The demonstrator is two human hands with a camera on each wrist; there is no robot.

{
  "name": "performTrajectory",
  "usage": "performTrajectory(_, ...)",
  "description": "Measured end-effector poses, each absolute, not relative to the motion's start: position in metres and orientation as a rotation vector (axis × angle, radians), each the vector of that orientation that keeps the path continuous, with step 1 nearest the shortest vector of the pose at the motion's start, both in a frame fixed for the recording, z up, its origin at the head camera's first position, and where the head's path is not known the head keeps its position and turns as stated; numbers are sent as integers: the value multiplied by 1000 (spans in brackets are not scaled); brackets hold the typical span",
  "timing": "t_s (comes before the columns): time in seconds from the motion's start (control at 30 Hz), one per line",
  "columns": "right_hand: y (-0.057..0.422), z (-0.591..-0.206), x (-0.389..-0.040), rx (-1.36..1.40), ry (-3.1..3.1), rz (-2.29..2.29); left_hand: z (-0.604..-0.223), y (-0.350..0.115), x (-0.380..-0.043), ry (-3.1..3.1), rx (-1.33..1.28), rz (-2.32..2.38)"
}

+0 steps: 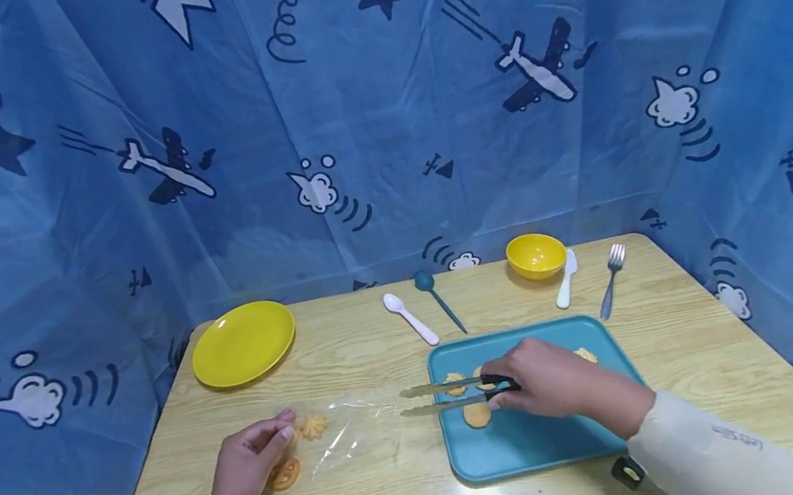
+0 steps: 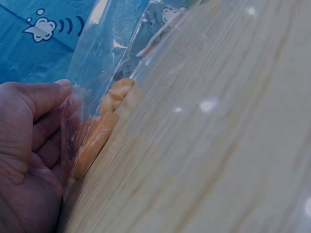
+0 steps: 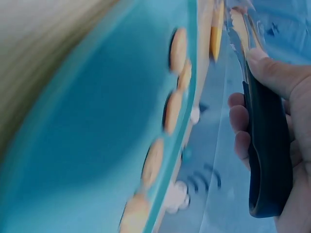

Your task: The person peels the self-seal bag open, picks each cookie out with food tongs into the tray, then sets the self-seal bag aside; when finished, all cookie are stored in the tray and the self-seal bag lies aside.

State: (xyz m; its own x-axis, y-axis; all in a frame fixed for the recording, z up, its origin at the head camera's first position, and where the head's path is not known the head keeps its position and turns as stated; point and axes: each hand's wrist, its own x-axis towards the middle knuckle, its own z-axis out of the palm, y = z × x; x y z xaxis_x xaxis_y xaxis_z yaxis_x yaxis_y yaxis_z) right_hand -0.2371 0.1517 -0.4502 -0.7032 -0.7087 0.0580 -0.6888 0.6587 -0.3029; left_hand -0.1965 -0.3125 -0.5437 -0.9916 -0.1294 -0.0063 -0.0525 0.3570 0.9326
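My left hand (image 1: 244,464) pinches the edge of a clear plastic bag (image 1: 361,436) lying on the table. Inside the bag are a flower-shaped cookie (image 1: 312,427) and a ring-patterned cookie (image 1: 285,474), close to the fingers; the left wrist view shows the bag's film (image 2: 80,102) between thumb and fingers. My right hand (image 1: 549,378) grips black-handled tongs (image 1: 426,390) over a teal tray (image 1: 543,444). Their metal tips stand apart near the bag's right end, nothing between them. On the tray lie several cookies (image 1: 476,416), some partly hidden by the hand and tongs.
A yellow plate (image 1: 244,344) lies at the back left. Behind the tray are a white spoon (image 1: 409,318), a dark green spoon (image 1: 439,300), a yellow bowl (image 1: 536,257), a white knife (image 1: 566,279) and a fork (image 1: 612,280). A blue printed curtain (image 1: 379,116) surrounds the table.
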Motion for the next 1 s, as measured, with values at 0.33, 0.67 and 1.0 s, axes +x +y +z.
performTrajectory(0.33,56,-470,-253,-1241,2788,-342,-547,-313,-197,-2512,131,-1724)
performTrajectory(0.67,15,-474,-256,-1220,2858,-199,-545,-315,-198,-2529,100,-1711)
performTrajectory(1.0,1,-479,-256,-1200,2845,-218,-546,-315,-198,-2522,82,-1702)
